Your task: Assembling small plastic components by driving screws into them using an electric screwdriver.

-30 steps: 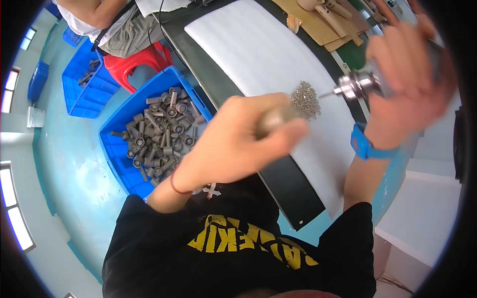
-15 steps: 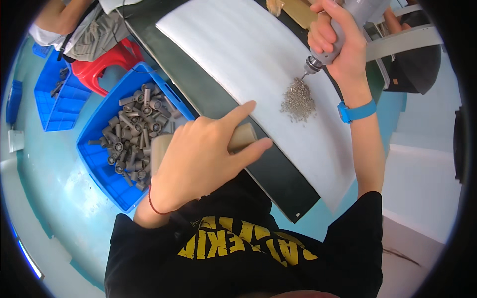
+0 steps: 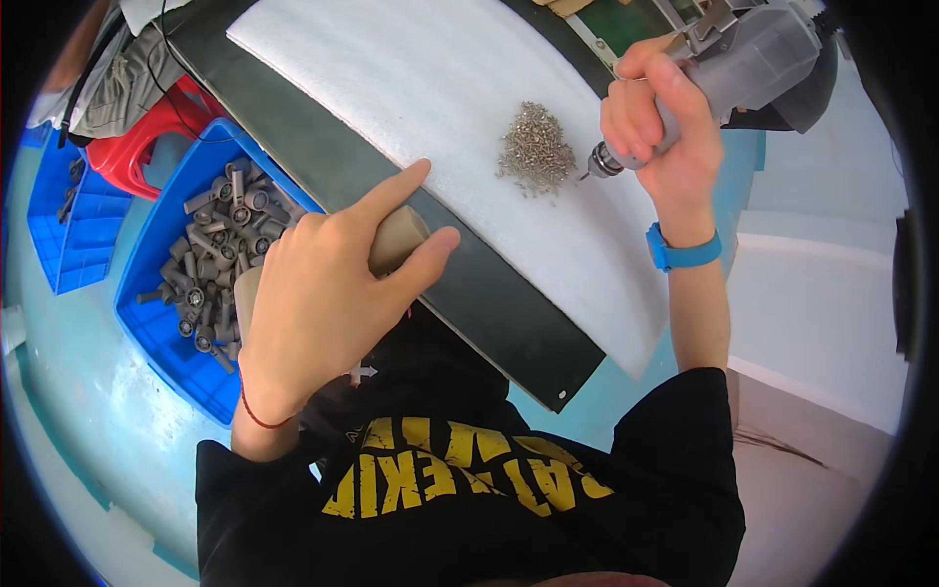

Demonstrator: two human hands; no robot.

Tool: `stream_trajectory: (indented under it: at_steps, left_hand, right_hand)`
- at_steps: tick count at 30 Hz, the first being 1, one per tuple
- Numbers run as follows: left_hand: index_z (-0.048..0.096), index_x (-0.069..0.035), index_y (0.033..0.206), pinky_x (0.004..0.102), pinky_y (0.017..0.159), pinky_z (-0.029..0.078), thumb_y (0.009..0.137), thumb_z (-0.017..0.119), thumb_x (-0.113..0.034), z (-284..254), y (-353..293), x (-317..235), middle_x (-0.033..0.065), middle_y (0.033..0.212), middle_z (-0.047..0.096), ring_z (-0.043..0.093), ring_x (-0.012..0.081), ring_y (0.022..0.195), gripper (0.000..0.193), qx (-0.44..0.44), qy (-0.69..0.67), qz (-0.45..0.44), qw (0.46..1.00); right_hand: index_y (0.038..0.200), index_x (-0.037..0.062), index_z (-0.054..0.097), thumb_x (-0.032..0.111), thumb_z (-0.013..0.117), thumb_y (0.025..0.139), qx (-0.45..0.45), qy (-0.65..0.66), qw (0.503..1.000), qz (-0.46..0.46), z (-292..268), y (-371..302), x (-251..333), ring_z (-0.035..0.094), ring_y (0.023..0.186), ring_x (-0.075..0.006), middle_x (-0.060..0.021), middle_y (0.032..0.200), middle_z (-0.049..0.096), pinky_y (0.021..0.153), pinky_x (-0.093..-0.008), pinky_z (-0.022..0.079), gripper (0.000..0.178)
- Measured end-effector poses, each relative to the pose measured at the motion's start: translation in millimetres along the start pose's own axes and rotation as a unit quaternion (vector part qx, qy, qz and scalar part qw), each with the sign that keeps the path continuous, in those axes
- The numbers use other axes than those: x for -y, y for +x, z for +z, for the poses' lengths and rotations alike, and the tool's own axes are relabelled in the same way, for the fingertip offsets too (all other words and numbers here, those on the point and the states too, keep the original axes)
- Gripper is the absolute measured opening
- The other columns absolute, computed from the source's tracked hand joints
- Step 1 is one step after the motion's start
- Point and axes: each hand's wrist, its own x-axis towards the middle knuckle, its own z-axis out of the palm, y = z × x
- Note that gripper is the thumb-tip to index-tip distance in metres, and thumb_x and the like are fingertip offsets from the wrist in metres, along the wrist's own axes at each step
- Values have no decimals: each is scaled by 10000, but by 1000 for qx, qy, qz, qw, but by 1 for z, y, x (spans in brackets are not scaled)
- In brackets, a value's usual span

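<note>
- Moved since the earlier frame: the grey power driver (image 3: 758, 73), its bit shifted from the far end of the pile of small metal fasteners (image 3: 535, 147) to just beside the pile's right edge; the whole view has also shifted, table and bins now lying further left.
- Black shirt (image 3: 469, 548), yellow lettering across the chest; nearest the camera.
- Left hand (image 3: 318, 289), holding; fingers curled over the work, index finger extended, thumb splayed; red cord (image 3: 259, 419) at the wrist.
- Grey-brown cylindrical part (image 3: 396, 242), one; under the left palm, an end showing between thumb and index finger, above the table's near edge.
- Right hand (image 3: 675, 152), closed around the driver's body; blue wristband (image 3: 688, 256) below it.
- Dark green table (image 3: 509, 328), bearing a white padded sheet (image 3: 391, 73); fasteners heaped on the sheet, individual types too small to tell.
- Blue bin (image 3: 201, 391), left of the table; many similar grey parts (image 3: 220, 220) inside, jumbled.
- Red stool (image 3: 147, 142), beyond the bin.
- Second blue bin (image 3: 88, 235), further left.
- Another person, partly visible; grey trousers (image 3: 127, 93) at the stool.
</note>
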Motion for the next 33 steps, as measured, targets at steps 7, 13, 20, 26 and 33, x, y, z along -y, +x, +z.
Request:
stream_trajectory:
  at_steps: [7,13,20,26,33]
  left_hand:
    - [628,-127,1261,321,782,511,849,683,-307,2,-1,3,173,831,694,697,288,801,453,-32,9,17,999]
    - [638,-69,1215,285,729,510,817,741,-263,4,-1,4,117,773,681,683,194,728,454,-70,-35,32,996]
    - [714,-55,1067,185,515,369,715,829,-106,-2,-8,-25,-19,616,582,468,15,534,374,-83,-235,236,939]
    - [740,-20,881,195,539,441,734,789,-33,-4,-11,-27,44,726,704,597,65,578,155,-102,-286,259,917]
    - [719,10,831,200,574,478,744,795,-21,-7,-11,-27,58,720,703,648,92,627,120,-134,-286,262,912]
  right_hand:
    - [954,6,559,238,475,965,-19,-21,1000,-9,2,2,0,326,426,-72,39,522,360,435,-251,309,246]
    - [932,17,544,271,440,978,28,196,979,-49,1,4,27,358,429,-68,39,535,365,442,-250,327,278]
    - [917,42,546,329,486,948,97,424,900,-23,26,19,76,455,412,-79,22,534,481,450,-203,415,295]
    - [917,53,550,353,522,923,130,468,874,-15,41,20,79,498,420,-87,16,539,518,467,-188,454,301]
    - [925,49,555,365,555,900,135,437,888,-57,54,11,78,521,444,-112,-3,540,512,479,-199,460,317]
